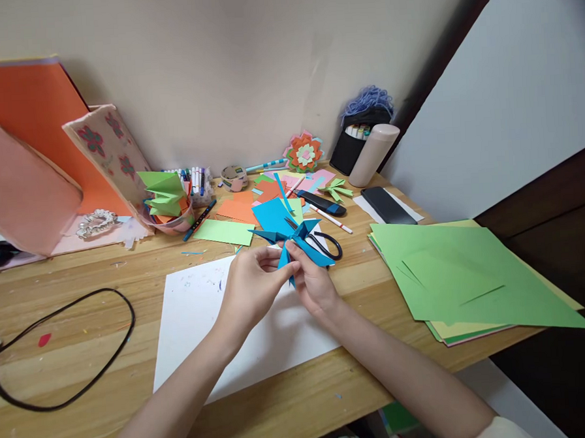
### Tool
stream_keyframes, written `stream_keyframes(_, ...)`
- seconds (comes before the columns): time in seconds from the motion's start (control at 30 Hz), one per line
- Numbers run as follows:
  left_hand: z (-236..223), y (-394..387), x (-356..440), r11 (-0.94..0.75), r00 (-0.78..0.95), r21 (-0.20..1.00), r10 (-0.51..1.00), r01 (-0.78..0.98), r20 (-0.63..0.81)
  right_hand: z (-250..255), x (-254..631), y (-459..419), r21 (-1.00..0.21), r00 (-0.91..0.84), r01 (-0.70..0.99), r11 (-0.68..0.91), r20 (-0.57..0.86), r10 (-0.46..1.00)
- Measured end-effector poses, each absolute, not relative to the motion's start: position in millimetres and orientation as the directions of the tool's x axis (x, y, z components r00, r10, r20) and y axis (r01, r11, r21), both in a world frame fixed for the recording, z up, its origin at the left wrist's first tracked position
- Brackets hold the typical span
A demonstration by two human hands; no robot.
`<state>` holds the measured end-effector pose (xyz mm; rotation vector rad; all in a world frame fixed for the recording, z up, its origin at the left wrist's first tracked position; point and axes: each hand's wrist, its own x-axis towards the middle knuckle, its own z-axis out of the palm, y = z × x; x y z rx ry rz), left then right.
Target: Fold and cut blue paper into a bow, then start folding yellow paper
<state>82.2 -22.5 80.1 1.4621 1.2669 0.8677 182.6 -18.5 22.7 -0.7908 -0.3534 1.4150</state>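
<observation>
A folded blue paper shape [301, 239] with pointed flaps is held between both hands above a white sheet [199, 315] on the wooden desk [109, 379]. My left hand [254, 280] pinches its left side with thumb and fingers. My right hand [311, 280] grips it from below and behind, fingers closed round the lower point. Black-handled scissors [326, 243] lie just behind the shape, and a flat blue sheet [271, 215] lies beyond them.
A stack of green and yellow paper [462, 275] lies at the right. Markers [195, 179], a tape roll [234, 177], a paper flower [305, 153], a pen holder [354, 144], a beige cylinder [372, 154] and a phone [387, 205] stand at the back. A black cable loop [59, 349] lies left.
</observation>
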Motion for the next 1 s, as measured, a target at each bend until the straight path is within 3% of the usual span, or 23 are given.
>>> stream_keyframes(0.33, 78, -24, 80, 0.005, 0.221, 0.956, 0.973, 0.293, -0.072, 22, 181, -19, -0.696, 0.202, -0.716, 0.047, -0.141, 0.969)
stream_keyframes(0.57, 76, -25, 81, -0.120, 0.262, 0.916, 0.965, 0.383, 0.017, 21, 181, -18, -0.699, 0.214, -0.711, 0.069, -0.122, 0.969)
stream_keyframes(0.67, 77, -31, 85, -0.219, 0.240, 0.787, 0.966, 0.577, 0.093, 22, 181, -19, -0.704, 0.212, -0.709, 0.033, -0.169, 0.963)
stream_keyframes(0.8, 73, -38, 92, -0.306, 0.248, 0.482, 0.952, 0.821, 0.181, 24, 179, -20, -0.726, 0.260, -0.687, 0.035, -0.200, 0.945)
stream_keyframes(0.9, 68, -39, 95, -0.345, 0.275, 0.326, 0.930, 0.880, 0.243, 23, 178, -19, -0.720, 0.288, -0.692, 0.057, -0.202, 0.936)
stream_keyframes(1.0, 63, -38, 96, -0.368, 0.297, 0.244, 0.912, 0.897, 0.284, 20, 177, -19, -0.683, 0.268, -0.729, 0.050, -0.218, 0.938)
